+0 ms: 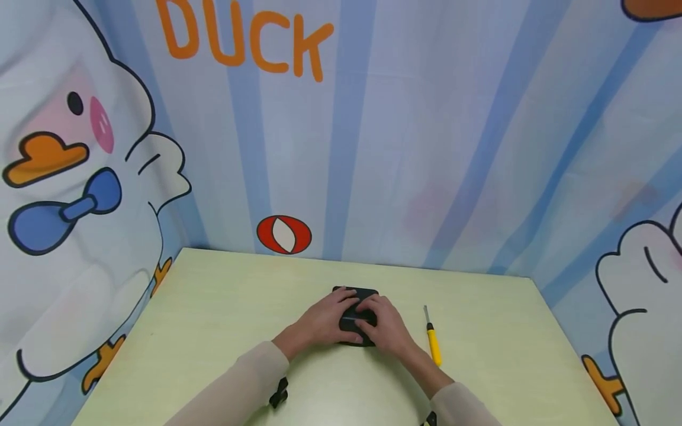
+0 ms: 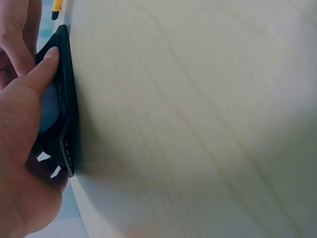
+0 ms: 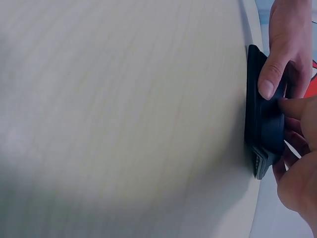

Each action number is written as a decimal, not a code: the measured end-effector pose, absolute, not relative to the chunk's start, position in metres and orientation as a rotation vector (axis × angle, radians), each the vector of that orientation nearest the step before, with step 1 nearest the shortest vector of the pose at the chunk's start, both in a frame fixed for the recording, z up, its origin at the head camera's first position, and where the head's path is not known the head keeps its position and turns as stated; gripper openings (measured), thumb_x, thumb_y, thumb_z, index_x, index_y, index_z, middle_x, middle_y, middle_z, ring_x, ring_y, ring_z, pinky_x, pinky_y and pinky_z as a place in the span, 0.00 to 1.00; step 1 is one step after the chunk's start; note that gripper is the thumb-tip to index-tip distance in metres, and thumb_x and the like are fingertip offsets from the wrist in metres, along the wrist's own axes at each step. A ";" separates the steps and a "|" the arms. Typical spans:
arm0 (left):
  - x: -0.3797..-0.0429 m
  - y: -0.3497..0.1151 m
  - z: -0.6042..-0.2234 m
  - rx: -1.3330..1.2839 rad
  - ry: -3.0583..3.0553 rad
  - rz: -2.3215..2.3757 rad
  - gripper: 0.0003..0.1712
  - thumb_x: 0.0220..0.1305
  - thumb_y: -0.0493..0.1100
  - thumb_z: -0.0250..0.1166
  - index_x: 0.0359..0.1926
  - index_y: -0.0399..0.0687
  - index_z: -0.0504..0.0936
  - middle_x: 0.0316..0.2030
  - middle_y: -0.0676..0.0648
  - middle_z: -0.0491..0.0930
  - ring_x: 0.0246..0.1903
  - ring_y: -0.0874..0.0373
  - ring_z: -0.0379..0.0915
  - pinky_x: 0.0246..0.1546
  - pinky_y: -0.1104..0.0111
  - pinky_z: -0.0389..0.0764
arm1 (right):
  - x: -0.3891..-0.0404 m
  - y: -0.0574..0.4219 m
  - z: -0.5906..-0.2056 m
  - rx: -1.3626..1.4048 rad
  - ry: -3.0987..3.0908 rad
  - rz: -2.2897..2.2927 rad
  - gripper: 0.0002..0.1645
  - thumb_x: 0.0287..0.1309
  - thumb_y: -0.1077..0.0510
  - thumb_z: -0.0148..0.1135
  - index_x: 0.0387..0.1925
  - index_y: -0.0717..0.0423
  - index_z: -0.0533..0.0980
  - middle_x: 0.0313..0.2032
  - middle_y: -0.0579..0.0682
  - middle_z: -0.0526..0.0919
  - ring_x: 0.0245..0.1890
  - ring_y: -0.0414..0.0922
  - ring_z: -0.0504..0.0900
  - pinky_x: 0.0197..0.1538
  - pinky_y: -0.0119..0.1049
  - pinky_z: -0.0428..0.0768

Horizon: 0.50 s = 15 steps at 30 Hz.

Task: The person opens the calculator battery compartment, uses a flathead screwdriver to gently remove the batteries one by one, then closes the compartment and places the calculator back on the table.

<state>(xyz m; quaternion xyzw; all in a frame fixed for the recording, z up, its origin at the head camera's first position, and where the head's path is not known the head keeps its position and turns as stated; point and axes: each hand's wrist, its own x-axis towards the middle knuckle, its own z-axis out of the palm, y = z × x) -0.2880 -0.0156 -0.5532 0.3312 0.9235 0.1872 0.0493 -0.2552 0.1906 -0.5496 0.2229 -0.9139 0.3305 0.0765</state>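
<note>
A flat black rectangular device (image 1: 349, 323) with a raised middle lies on the table under both hands; its exact kind is unclear. My left hand (image 1: 326, 319) holds its left side, the fingers reaching across the top. In the left wrist view, the left thumb (image 2: 47, 67) presses on the black casing (image 2: 68, 104). From the right side, my right hand (image 1: 390, 328) grips the raised part with bent fingers and thumb. The right wrist view shows the right thumb (image 3: 293, 107) against that part, with the other fingers partly hidden behind the device.
A screwdriver (image 1: 434, 345) with a yellow handle lies right of the right hand, its tip pointing away. The pale table (image 1: 240, 290) ends at a printed curtain (image 1: 394, 148) behind and at both sides. Black straps (image 1: 279, 393) hang below the left sleeve.
</note>
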 end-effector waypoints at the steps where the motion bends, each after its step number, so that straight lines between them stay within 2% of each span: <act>1: -0.287 -0.016 -0.554 1.006 2.813 0.567 0.54 0.63 0.72 0.71 0.79 0.46 0.68 0.79 0.45 0.62 0.81 0.45 0.50 0.76 0.53 0.65 | -0.255 0.191 -0.551 0.672 -2.737 0.997 0.10 0.65 0.62 0.74 0.46 0.55 0.84 0.50 0.51 0.83 0.55 0.52 0.79 0.65 0.55 0.78; 8: -0.286 -0.016 -0.554 1.005 2.828 0.580 0.53 0.64 0.71 0.72 0.79 0.45 0.69 0.80 0.46 0.61 0.81 0.46 0.50 0.76 0.53 0.65 | -0.254 0.190 -0.556 0.695 -2.669 1.037 0.09 0.65 0.62 0.74 0.45 0.55 0.82 0.49 0.50 0.82 0.53 0.51 0.77 0.62 0.55 0.78; 15: -0.288 -0.016 -0.554 1.013 2.821 0.604 0.53 0.64 0.70 0.72 0.79 0.45 0.69 0.80 0.46 0.61 0.81 0.46 0.50 0.76 0.53 0.65 | -0.254 0.190 -0.557 0.649 -2.685 1.078 0.10 0.66 0.61 0.73 0.47 0.54 0.82 0.51 0.51 0.81 0.55 0.51 0.75 0.65 0.55 0.77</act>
